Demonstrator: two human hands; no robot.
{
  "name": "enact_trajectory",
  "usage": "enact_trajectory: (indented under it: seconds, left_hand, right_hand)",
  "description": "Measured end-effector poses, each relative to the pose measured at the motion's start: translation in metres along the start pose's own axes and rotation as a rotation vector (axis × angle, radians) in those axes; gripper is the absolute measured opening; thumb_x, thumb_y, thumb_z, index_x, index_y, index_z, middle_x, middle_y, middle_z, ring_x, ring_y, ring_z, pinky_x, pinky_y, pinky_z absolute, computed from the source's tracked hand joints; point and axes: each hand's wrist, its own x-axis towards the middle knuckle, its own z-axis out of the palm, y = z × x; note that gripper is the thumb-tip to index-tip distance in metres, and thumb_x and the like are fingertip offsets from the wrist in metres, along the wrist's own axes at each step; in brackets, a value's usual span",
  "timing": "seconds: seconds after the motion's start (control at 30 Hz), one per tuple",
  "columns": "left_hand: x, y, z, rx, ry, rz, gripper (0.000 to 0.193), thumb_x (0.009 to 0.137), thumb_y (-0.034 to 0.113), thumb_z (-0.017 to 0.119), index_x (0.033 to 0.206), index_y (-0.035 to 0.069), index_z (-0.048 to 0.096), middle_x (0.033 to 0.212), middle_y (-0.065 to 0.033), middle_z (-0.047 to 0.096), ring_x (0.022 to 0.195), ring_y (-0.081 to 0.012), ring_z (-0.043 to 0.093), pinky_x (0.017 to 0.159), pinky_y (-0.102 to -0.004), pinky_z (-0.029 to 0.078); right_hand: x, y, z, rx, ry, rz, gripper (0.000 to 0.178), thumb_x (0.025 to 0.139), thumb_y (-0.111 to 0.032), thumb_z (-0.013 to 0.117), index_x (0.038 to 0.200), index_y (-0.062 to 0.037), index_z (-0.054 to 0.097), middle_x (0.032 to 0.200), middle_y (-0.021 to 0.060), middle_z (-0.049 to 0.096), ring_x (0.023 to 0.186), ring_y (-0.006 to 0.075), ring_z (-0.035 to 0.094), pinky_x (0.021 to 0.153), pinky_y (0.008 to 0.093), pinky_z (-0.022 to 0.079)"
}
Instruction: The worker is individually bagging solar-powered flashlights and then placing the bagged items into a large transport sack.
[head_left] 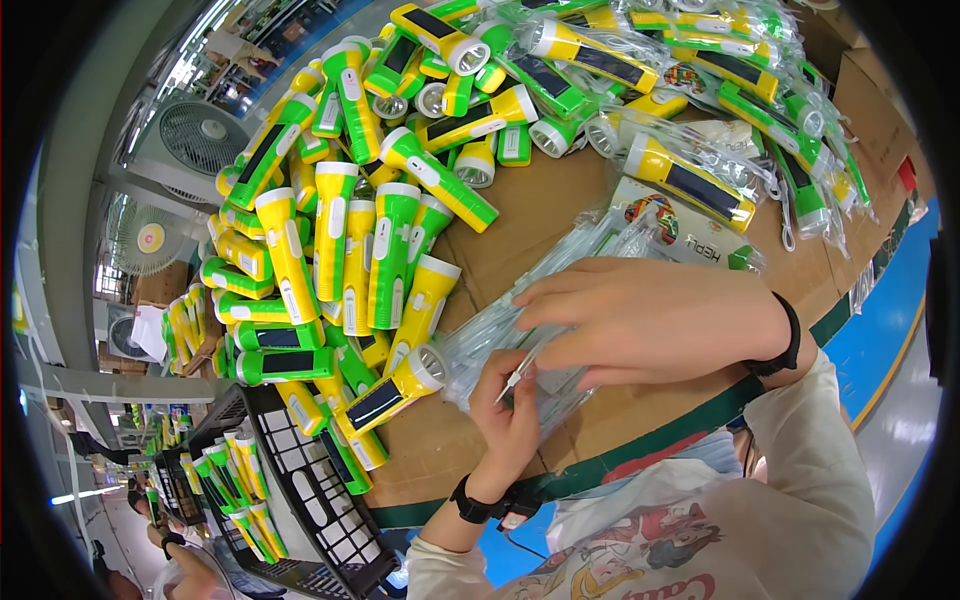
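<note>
My left hand (505, 420) pinches a short white cable (513, 381) with a small plug-like end between thumb and fingers. Over it reaches my right hand (650, 320), its fingers stretched out and spread above a stack of clear plastic bags (490, 335); whether its fingertips touch the cable or a bag is hidden. Just left of the left hand lies a yellow flashlight (395, 392) with a dark panel, its lens toward the bags. Beyond the right hand rests a bagged yellow flashlight (690, 183) and a printed card (690, 232).
A large heap of green and yellow flashlights (345, 240) covers the left of the cardboard-topped table (530, 200). Bagged flashlights (770, 110) pile up at the far right. A black crate (310, 480) stands at the lower left, near another person's arm (190, 565). Fans (195, 135) stand farther left.
</note>
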Motion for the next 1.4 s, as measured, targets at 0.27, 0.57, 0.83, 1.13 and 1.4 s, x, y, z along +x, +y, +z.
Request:
enact_trajectory:
  seconds: [0.27,0.57,0.83,1.13,1.4]
  left_hand:
    - [0.001,0.001,0.005,0.008,0.051,-0.021,0.006,0.093,0.004,0.057,0.096,-0.001,0.060,0.085,-0.0082,0.060,0.077,-0.0135,0.055,0.069,-0.0255,0.044]
    - [-0.004,0.002,0.012,0.063,0.054,0.021,0.029,0.091,0.004,0.062,0.118,-0.002,0.053,0.115,-0.0123,0.056,0.103,-0.0191,0.058,0.088,-0.0319,0.049]
    - [-0.005,0.006,0.003,0.085,0.000,0.005,0.036,0.090,0.005,0.063,0.123,-0.002,0.050,0.124,-0.0126,0.052,0.105,-0.0193,0.058,0.084,-0.0315,0.052]
    - [0.013,0.004,-0.013,0.007,-0.055,0.181,0.014,0.089,0.007,0.064,0.098,-0.001,0.055,0.101,-0.0103,0.055,0.079,-0.0110,0.052,0.068,-0.0222,0.043]
    - [0.008,0.015,-0.009,-0.149,0.015,0.150,0.011,0.086,0.006,0.065,0.089,0.003,0.055,0.092,-0.0091,0.053,0.079,-0.0153,0.048,0.073,-0.0261,0.041]
  right_hand:
    - [0.001,-0.002,-0.010,0.068,-0.208,0.089,0.033,0.082,-0.021,0.066,0.107,-0.0012,0.057,0.116,0.0168,0.054,0.111,0.0359,0.052,0.094,0.0447,0.044]
    - [0.004,0.021,0.020,0.002,-0.217,0.198,0.023,0.081,-0.016,0.065,0.099,-0.0024,0.058,0.096,0.0122,0.058,0.093,0.0333,0.058,0.083,0.0429,0.046]
    - [0.016,0.042,0.028,0.130,-0.050,-0.019,0.014,0.086,-0.010,0.059,0.089,0.0025,0.053,0.090,0.0131,0.053,0.084,0.0325,0.056,0.072,0.0401,0.045]
    - [0.020,0.043,0.031,0.346,-0.126,0.036,0.023,0.090,-0.020,0.061,0.084,0.0015,0.056,0.099,0.0148,0.057,0.085,0.0324,0.057,0.074,0.0412,0.045]
    - [-0.012,0.086,-0.031,0.357,-0.448,0.620,0.032,0.093,-0.031,0.062,0.088,0.0008,0.065,0.096,0.0109,0.065,0.094,0.0233,0.062,0.082,0.0331,0.048]
